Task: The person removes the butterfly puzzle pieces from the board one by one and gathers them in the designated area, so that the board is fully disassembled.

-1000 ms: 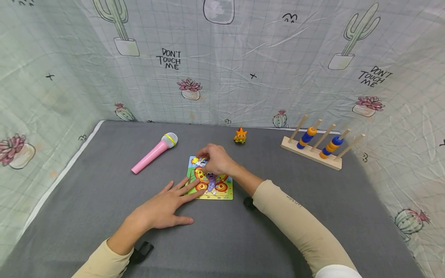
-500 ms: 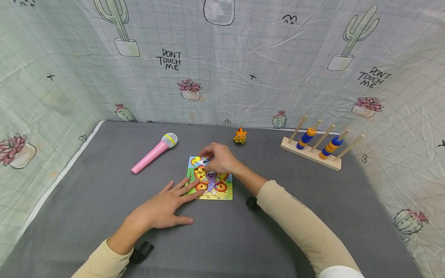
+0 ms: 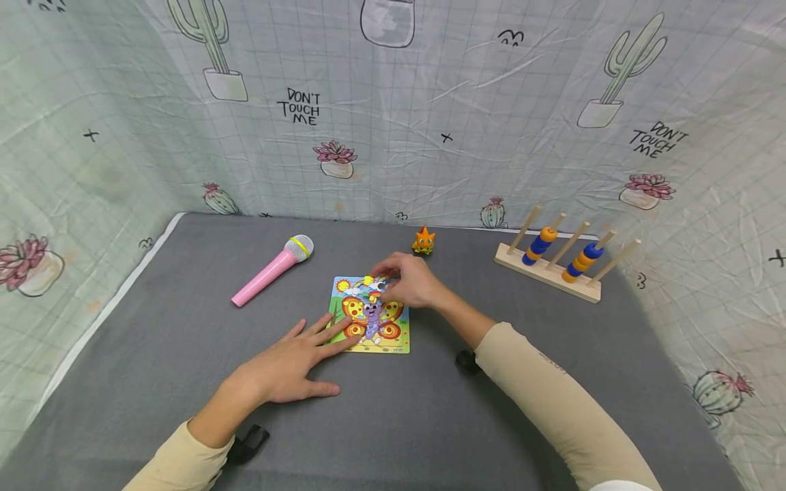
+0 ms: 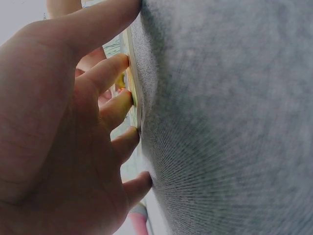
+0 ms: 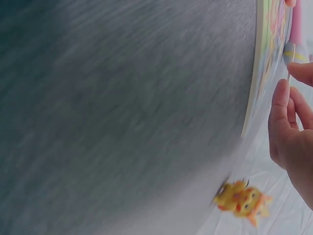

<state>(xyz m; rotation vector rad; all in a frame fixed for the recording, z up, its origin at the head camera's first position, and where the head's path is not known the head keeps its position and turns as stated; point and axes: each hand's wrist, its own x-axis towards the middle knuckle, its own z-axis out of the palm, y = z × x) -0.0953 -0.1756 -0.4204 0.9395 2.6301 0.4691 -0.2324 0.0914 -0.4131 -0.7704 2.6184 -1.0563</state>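
A butterfly picture puzzle (image 3: 398, 341) lies on the grey table, its butterfly purple-bodied with orange and yellow wings. My left hand (image 3: 284, 372) rests with spread, straight fingers, the fingertips on the board's left part. Over the upper right of the board, my right hand (image 3: 413, 281) pinches a thin puzzle piece between thumb and fingers. Yellow parts of that puzzle piece (image 3: 368, 280) stick out past the fingertips. Seen from the right wrist, the piece is edge-on, slightly above the board, its picture hidden.
A pink toy microphone (image 3: 267, 276) lies left of the puzzle. Behind it stands a small orange figurine (image 3: 424, 241). At the back right is a wooden peg stand (image 3: 548, 273) with blue and orange beads. A cactus-print cloth (image 3: 393, 136) hangs behind the table.
My right hand has moved to the right over the puzzle with the puzzle piece, uncovering more of the upper left of the picture. The left hand has stayed in place.
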